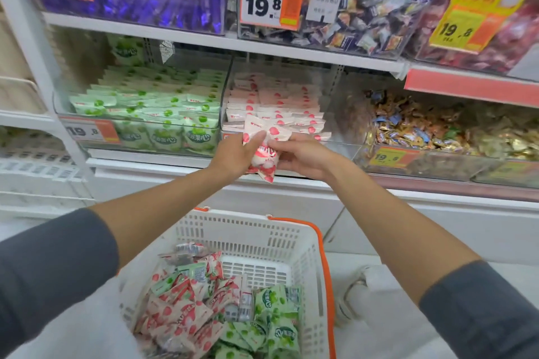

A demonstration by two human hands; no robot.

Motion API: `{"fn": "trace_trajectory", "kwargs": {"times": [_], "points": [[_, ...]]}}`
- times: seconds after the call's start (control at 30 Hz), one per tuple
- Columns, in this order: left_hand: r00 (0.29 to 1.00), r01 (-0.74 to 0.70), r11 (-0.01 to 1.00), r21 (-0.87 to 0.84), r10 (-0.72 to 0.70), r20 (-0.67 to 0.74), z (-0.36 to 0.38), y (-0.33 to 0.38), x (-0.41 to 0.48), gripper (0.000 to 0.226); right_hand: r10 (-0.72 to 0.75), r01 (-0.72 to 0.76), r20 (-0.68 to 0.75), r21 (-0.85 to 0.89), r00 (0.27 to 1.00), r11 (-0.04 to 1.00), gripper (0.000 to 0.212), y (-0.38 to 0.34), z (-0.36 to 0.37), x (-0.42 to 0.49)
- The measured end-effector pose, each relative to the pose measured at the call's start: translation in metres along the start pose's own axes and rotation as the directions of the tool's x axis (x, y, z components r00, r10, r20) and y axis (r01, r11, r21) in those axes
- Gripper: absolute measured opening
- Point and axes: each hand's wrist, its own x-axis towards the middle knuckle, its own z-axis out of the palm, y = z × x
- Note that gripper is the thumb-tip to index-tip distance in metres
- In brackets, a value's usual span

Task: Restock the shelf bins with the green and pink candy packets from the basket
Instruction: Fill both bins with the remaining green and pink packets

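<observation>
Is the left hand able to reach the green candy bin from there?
Probably yes: the left hand sits just beside the green candy bin, with nothing between them. But it and the right hand are gripping pink packets, so its fingers are busy.

White shelf (140,159) bears three clear bins abreast: green-packet bin (137,123), pink-packet bin (341,143), mixed-sweets bin (437,165).
</observation>
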Motion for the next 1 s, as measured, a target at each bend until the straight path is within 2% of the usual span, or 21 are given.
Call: {"fn": "trace_trajectory", "kwargs": {"times": [0.1,0.2,0.33,0.43,0.5,0.53,0.6,0.67,0.77,0.8,0.83,0.9,0.93,1.0], "points": [[0.996,-0.073,0.993,0.087,0.078,-0.049,-0.003,0.011,0.009,0.058,-0.003,0.002,-0.014,-0.06,1.0,0.998,0.03,-0.011,-0.011,-0.007],[0.988,-0.156,0.972,0.178,0.154,0.025,0.004,0.022,0.016,0.058,0.062,-0.059,0.004,-0.248,0.998,0.967,0.038,-0.034,-0.034,-0.016],[0.96,-0.279,0.889,0.364,0.256,0.111,0.023,0.045,0.032,0.057,0.091,-0.034,0.057,-0.636,0.994,0.771,0.03,-0.074,-0.045,-0.025],[0.945,-0.322,0.912,0.256,0.325,0.03,0.035,0.061,0.053,0.061,-0.019,-0.023,-0.044,-0.782,0.999,0.623,0.014,-0.096,-0.067,-0.022],[0.945,-0.293,0.94,0.177,0.313,-0.095,0.037,0.064,0.08,0.054,-0.138,-0.046,-0.159,-0.801,0.978,0.596,0.013,-0.105,-0.095,-0.018],[0.944,-0.278,0.938,0.207,0.307,-0.119,0.037,0.064,0.097,0.045,-0.212,-0.049,-0.213,-0.805,0.954,0.591,0.014,-0.107,-0.109,-0.014],[0.953,-0.265,0.904,0.336,0.298,-0.05,0.043,0.064,0.137,0.033,-0.339,-0.054,-0.289,-0.826,0.896,0.561,0.02,-0.105,-0.136,0.001],[0.964,-0.266,0.855,0.445,0.236,0.123,0.058,0.069,0.169,0.034,-0.423,-0.101,-0.324,-0.877,0.846,0.47,0.01,-0.101,-0.157,0.024],[0.886,-0.425,0.792,0.438,0.266,0.38,0.085,0.076,0.204,0.046,-0.365,-0.253,-0.317,-0.944,0.875,0.214,0.05,-0.103,-0.182,0.064],[0.86,-0.475,0.762,0.441,0.295,0.417,0.092,0.075,0.215,0.05,-0.358,-0.27,-0.324,-0.943,0.876,0.192,0.053,-0.105,-0.187,0.077],[0.851,-0.496,0.728,0.473,0.3,0.431,0.097,0.07,0.227,0.053,-0.36,-0.273,-0.34,-0.936,0.869,0.223,0.054,-0.107,-0.195,0.093],[0.862,-0.495,0.62,0.608,0.265,0.431,0.104,0.055,0.249,0.058,-0.413,-0.241,-0.345,-0.928,0.843,0.284,0.057,-0.111,-0.208,0.121],[0.874,-0.477,0.583,0.657,0.233,0.427,0.108,0.046,0.257,0.062,-0.417,-0.235,-0.334,-0.933,0.846,0.271,0.058,-0.111,-0.212,0.133],[0.89,-0.443,0.58,0.684,0.198,0.41,0.114,0.032,0.267,0.068,-0.392,-0.207,-0.294,-0.946,0.872,0.248,0.062,-0.112,-0.217,0.15]]}}
